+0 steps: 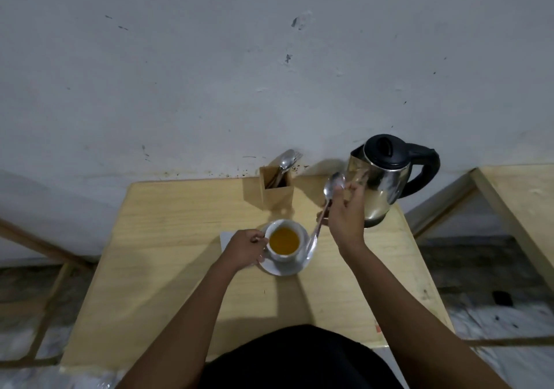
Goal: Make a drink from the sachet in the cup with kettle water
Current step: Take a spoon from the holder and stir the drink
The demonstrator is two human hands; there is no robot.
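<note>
Bare forearms, no sleeves; black garment (299, 358) on torso

White cup (281, 255) holding amber-orange liquid; white saucer (295, 268); pale wood-grain worktop (180, 238); shiny steel kettle (380, 184) with black lid, handle.

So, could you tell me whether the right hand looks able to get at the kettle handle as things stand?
Probably not right away: the right hand holds a spoon, and the kettle handle faces away, behind the kettle body. Nothing else blocks it.
</note>
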